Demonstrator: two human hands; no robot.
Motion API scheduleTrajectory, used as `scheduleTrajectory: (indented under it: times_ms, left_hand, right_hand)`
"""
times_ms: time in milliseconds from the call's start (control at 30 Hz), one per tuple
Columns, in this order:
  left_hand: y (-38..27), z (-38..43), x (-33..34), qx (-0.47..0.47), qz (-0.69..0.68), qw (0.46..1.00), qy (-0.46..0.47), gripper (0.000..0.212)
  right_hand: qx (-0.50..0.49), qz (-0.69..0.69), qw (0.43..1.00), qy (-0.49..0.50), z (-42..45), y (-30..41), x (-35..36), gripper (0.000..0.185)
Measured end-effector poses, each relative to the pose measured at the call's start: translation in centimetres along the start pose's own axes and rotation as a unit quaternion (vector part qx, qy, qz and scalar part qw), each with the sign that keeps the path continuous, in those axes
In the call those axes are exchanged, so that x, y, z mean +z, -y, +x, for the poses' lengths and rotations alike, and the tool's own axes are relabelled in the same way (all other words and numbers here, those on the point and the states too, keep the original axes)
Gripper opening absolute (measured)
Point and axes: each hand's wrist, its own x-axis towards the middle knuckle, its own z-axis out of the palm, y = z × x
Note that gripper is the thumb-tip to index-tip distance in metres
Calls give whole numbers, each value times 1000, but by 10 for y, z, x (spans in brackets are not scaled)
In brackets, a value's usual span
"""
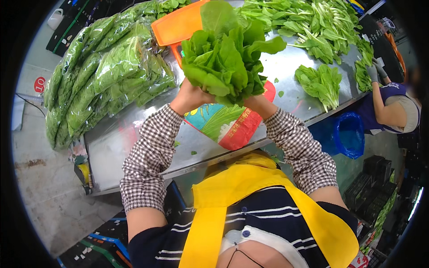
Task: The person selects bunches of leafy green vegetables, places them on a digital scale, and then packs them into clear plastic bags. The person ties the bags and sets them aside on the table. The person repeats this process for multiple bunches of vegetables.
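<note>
Between my left hand (193, 96) and my right hand (260, 104) I hold a bunch of leafy greens (228, 63), lifted above the steel table (130, 147). The leaves face up at the camera and hide most of my fingers. My palms press in from both sides, low on the bunch. Under my hands lies a flat printed sheet or bag (218, 122) in red, teal and green, bearing writing. Just beyond the greens, partly covered by them, stands an orange plastic scale with a tray (177, 25).
Greens in clear plastic bags (107, 73) are heaped on the left. Loose greens (315, 26) pile up at the far right, with a smaller bunch (320, 83) nearer. A co-worker's gloved hands (375, 70) touch greens at the right edge. Below hangs a blue bag (349, 135).
</note>
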Motion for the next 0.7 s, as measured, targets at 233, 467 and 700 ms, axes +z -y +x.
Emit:
scheduleTrajectory:
  times_ms: [233, 467, 700]
  left_hand:
    - [9, -8, 17, 7, -43, 993, -114, 62]
    - [6, -12, 52, -123, -154, 951, -240, 48]
    - [67, -25, 158, -236, -414, 762, -438, 48]
  right_hand:
    - [7, 38, 991, 126, 28, 16, -24, 66]
    - [97, 58, 940, 323, 52, 3, -46, 60]
    - [273, 69, 798, 533, 32, -60, -58, 65]
